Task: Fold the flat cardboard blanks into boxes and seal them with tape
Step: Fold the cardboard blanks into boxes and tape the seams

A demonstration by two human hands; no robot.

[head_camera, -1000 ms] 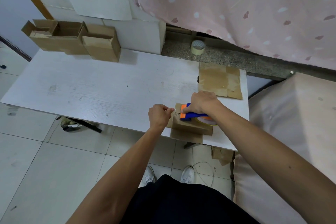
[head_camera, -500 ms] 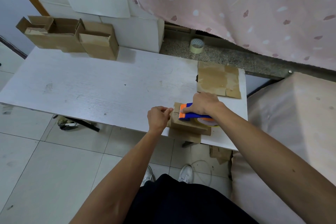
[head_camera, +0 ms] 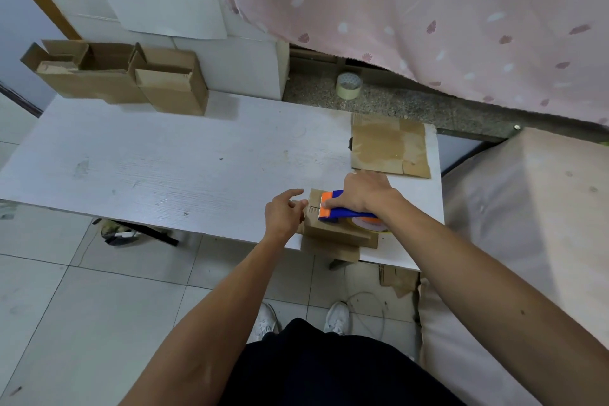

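The box (head_camera: 329,234) you are sealing sits at the near edge of the bench (head_camera: 184,168), toward its right end, with a lower part of its cardboard hanging just past the edge. The tape dispenser (head_camera: 346,212) lies across its top with the orange toothed blade pointing left. Your right hand (head_camera: 365,194) is wrapped around the blue handle and presses it onto the cardboard. Your left hand (head_camera: 283,214) is just beside the box's left end, fingers loosened and the index stretched forward. It grasps nothing that can be made out, and whether it touches the cardboard is hard to tell. This looks like the taping step on one seam, near the end of the strip. Your next move probably calls for tilting the blade into the tape to cut it while the left hand steadies the box against sliding off the edge, then smoothing the loose end down. Behind the box lies a flat blank (head_camera: 389,145). Folded boxes (head_camera: 138,82) stand at the bench's far left corner, and a spare roll of tape (head_camera: 349,85) sits on the stone ledge (head_camera: 428,109) beyond.
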